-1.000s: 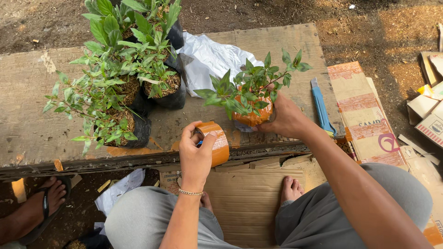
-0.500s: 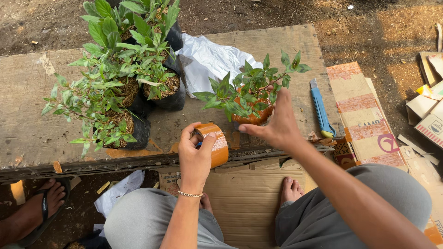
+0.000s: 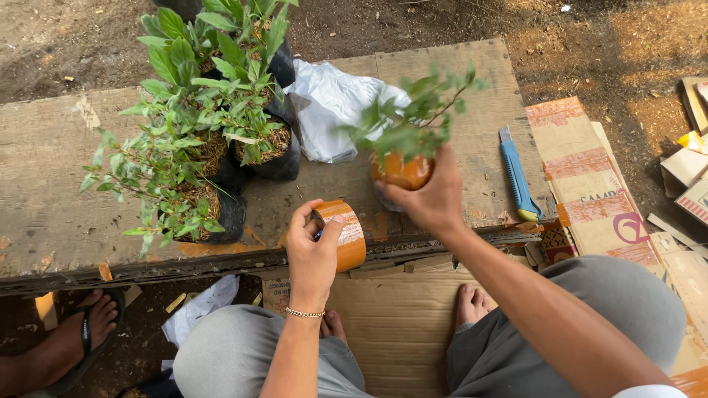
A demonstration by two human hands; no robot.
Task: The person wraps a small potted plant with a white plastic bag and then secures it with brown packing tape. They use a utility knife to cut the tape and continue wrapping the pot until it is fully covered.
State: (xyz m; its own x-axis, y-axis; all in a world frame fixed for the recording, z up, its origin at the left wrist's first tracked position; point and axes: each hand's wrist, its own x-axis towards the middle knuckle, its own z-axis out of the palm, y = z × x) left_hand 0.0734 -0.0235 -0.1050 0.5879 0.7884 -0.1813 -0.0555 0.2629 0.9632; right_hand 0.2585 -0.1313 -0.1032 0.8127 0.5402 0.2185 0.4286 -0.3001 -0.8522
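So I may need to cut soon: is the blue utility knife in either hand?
No, the blue utility knife lies on the wooden board, beyond the right hand.

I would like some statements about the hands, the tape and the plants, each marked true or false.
1. The left hand holds a roll of brown tape. True.
2. The right hand grips a small plant wrapped in brown tape. True.
3. The blue utility knife lies in the person's lap. False: it lies on the wooden board.
4. The plants in black bags stand right of the knife. False: they stand to its left.
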